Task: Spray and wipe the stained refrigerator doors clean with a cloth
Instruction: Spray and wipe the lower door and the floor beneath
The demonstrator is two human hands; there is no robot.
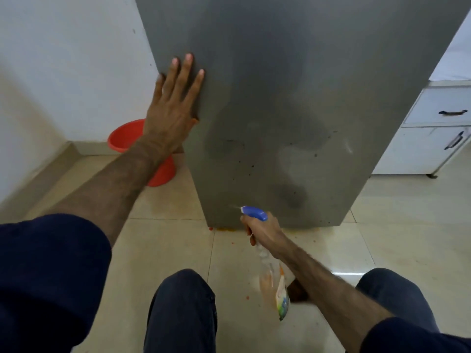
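Note:
The grey refrigerator door fills the upper middle of the head view, with dark wet patches and small black specks on its lower half. My left hand lies flat against the door's left edge, fingers spread. My right hand grips a clear spray bottle with a blue and white trigger head, its nozzle pointed at the bottom of the door. No cloth is in sight.
A red plastic tub stands on the floor left of the refrigerator, by the white wall. White cabinets with black handles are at the right. Orange and red spots mark the cream floor tiles under the door. My knees are at the bottom.

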